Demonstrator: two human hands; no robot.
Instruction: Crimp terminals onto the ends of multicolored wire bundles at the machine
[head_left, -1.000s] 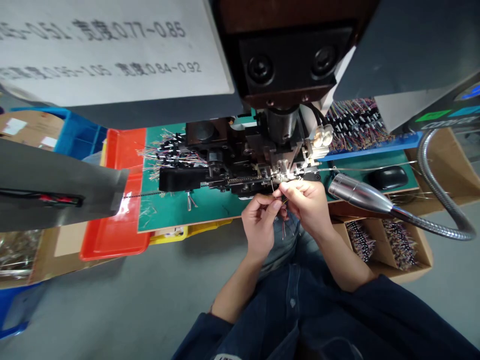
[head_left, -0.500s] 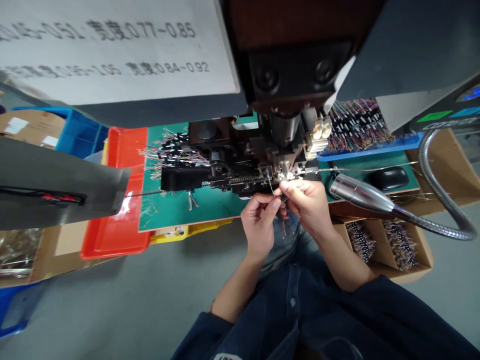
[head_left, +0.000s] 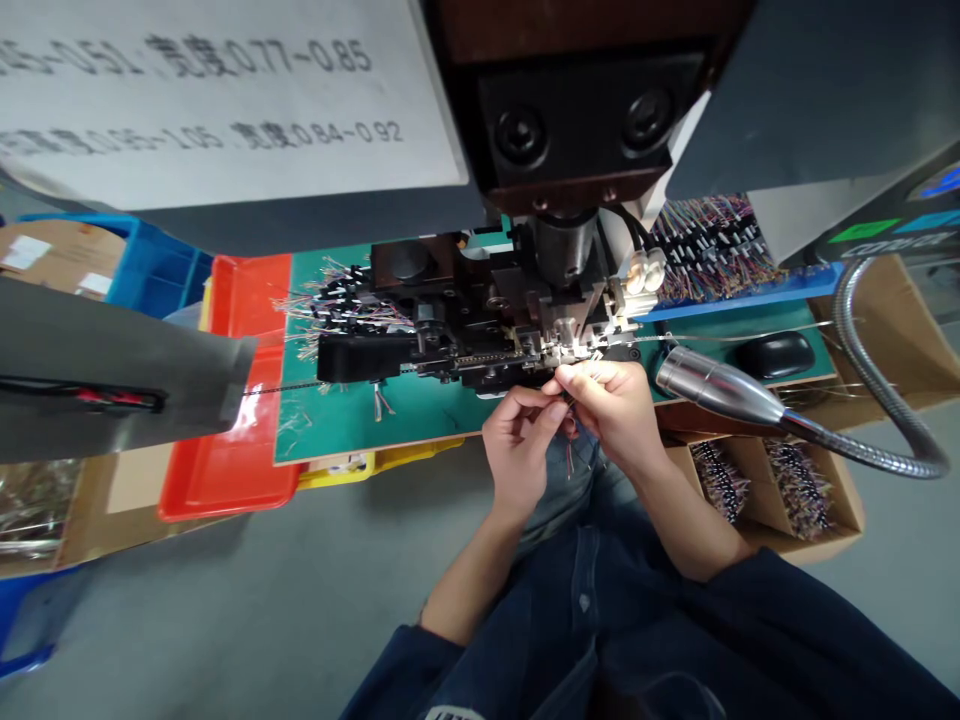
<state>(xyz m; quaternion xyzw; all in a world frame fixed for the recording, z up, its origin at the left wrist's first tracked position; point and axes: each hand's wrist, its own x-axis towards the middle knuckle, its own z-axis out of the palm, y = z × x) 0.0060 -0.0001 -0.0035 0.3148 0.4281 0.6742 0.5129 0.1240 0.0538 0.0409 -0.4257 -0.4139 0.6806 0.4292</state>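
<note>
My left hand point(head_left: 519, 445) and my right hand point(head_left: 619, 410) are close together just in front of a crimping press point(head_left: 562, 250). Both are closed in a pinch on a small bundle of thin coloured wires point(head_left: 569, 460), whose loose ends hang below the fingers. My right fingertips are close to the press's lit metal tooling point(head_left: 564, 352). Fingers hide the gripped part of the bundle. A strip of small metal terminals point(head_left: 491, 359) runs into the tooling from the left.
Wire bundles lie on the green board point(head_left: 352, 430) at left, and in a blue tray point(head_left: 750, 300) at right. Near my right arm are a lamp point(head_left: 720, 385) on a bent metal neck and a black mouse point(head_left: 776, 354). A red tray point(head_left: 225, 480) and divided carton point(head_left: 817, 545) flank me.
A pale wire that stood up from my left fingers toward the tooling no longer shows there. Both hands stay in nearly the same place, and the view has shifted slightly.
</note>
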